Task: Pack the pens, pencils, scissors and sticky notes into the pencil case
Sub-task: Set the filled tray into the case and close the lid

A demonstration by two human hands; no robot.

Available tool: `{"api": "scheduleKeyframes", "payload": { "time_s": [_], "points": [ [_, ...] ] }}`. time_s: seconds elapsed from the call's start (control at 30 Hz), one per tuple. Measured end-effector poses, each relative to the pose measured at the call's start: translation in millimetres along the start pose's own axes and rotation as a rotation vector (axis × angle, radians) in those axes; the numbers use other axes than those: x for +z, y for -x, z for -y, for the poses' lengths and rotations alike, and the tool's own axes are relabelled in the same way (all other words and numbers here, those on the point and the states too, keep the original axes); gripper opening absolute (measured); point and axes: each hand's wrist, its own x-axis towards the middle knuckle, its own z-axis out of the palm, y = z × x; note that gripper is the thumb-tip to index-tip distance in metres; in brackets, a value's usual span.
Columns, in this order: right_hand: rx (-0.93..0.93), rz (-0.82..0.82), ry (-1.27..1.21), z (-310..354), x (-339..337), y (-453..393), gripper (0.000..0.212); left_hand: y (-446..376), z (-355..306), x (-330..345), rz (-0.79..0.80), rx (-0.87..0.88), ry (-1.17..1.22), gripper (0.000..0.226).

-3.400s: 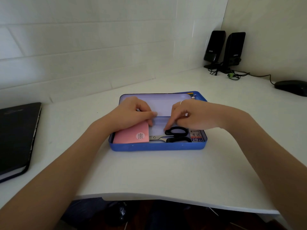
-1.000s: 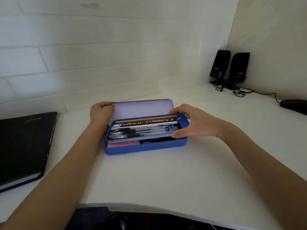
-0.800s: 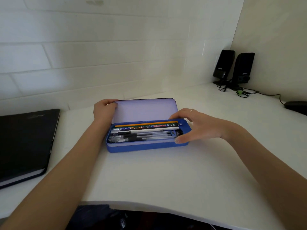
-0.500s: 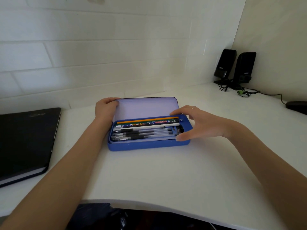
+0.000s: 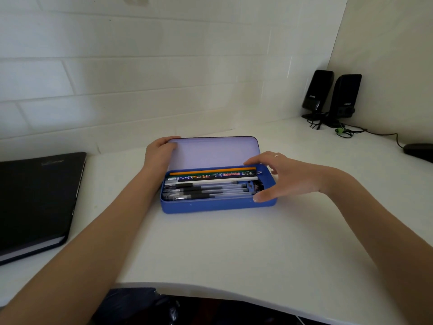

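A blue pencil case (image 5: 218,205) lies open on the white desk, its pale lid (image 5: 215,152) tilted up at the back. An inner tray on top holds several black-tipped pens (image 5: 201,190) and pencils (image 5: 212,171) laid lengthwise. Scissors and sticky notes are hidden beneath the tray. My left hand (image 5: 159,151) grips the lid's left edge. My right hand (image 5: 278,177) hovers over the case's right end, fingers spread, thumb touching the front rim.
A black notebook (image 5: 35,202) lies at the left of the desk. Two black speakers (image 5: 332,97) with cables stand in the far right corner, and a black mouse (image 5: 419,151) sits at the right edge. A tiled wall runs behind the case.
The inner tray of pens and pencils has been lowered over the sticky notes and scissors and now sits flat. My right hand has loosened from the tray's end; my left keeps holding the lid.
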Motion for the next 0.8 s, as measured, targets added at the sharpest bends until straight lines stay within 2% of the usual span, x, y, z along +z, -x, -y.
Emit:
{"api": "scheduleKeyframes", "payload": {
  "time_s": [0.2,0.33,0.43,0.53,0.6,0.7,0.8],
  "points": [
    [0.109,0.112,0.006,-6.2,-17.1,13.9,0.069,19.4,-0.2,17.1,0.204,0.103,-0.190,0.046],
    [0.074,0.112,-0.108,3.3,-12.9,14.5,0.053,29.7,1.0,24.6,0.238,0.204,-0.300,0.050],
    [0.018,0.115,-0.060,13.6,-5.9,12.0,0.053,33.4,0.2,26.4,0.246,0.245,-0.349,0.051],
    [0.045,0.146,-0.043,19.3,-8.9,16.3,0.055,31.4,0.0,23.2,0.319,0.191,-0.355,0.054],
    [0.077,0.198,-0.096,19.8,-11.4,20.2,0.055,25.0,-3.6,15.6,0.459,0.071,-0.333,0.067],
    [0.099,0.227,-0.053,21.5,-13.0,22.4,0.067,16.8,-12.3,-4.0,0.716,-0.105,-0.227,0.108],
    [0.113,0.221,-0.005,24.5,-12.4,22.0,0.077,10.2,-15.1,-22.4,0.990,-0.137,-0.239,0.138]
  ]
}}
